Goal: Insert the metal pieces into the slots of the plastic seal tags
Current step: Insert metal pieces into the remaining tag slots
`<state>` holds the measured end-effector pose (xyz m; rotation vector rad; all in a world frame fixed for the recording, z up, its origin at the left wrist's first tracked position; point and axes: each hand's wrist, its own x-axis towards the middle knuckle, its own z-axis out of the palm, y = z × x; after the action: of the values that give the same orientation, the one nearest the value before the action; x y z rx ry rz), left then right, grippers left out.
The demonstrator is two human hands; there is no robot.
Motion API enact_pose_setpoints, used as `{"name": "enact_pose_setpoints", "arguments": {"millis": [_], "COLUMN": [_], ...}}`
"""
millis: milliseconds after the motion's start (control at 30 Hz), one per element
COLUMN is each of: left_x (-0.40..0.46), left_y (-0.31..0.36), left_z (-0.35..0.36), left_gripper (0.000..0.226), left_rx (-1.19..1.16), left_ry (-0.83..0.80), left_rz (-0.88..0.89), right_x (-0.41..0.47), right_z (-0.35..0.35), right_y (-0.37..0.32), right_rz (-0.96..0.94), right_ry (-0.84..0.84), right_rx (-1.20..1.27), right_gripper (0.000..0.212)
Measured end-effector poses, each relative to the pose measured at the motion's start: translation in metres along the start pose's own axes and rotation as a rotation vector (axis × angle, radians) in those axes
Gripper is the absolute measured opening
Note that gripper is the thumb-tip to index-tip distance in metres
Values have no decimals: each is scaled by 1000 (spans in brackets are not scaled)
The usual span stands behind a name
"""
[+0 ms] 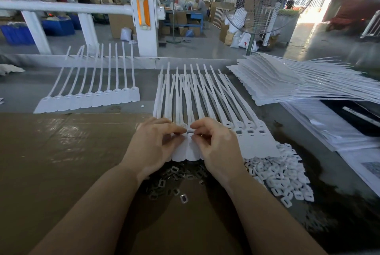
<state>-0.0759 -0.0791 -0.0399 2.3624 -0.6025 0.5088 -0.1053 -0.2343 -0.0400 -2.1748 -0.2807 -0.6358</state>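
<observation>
Both hands meet over a row of white seal tags on the bench. The left hand and right hand pinch with their fingers at one tag's slot. Just below the fingers lie loose metal pieces; white clips are heaped right of them.

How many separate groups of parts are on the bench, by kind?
Seal tag strips laid flat: 2, the far-left strip and the strip under the hands
Stacks of tag strips: 1, the stack at right
Piles of metal pieces: 1
Piles of white plastic caps: 1
Total: 5 groups
Loose pieces in the piles are too many to count.
</observation>
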Motion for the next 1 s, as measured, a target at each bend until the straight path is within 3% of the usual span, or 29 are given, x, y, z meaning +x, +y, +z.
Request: {"name": "enact_pose_setpoints", "arguments": {"millis": [1000], "left_x": [1], "left_y": [-5], "left_z": [2], "left_gripper": [10], "left_rx": [-109], "left_ry": [-18], "left_rz": [-32], "right_x": [0], "right_z": [0], "right_y": [0], "right_rz": [20], "right_ry": [-30], "right_rx": [23], "right_gripper": [15]}}
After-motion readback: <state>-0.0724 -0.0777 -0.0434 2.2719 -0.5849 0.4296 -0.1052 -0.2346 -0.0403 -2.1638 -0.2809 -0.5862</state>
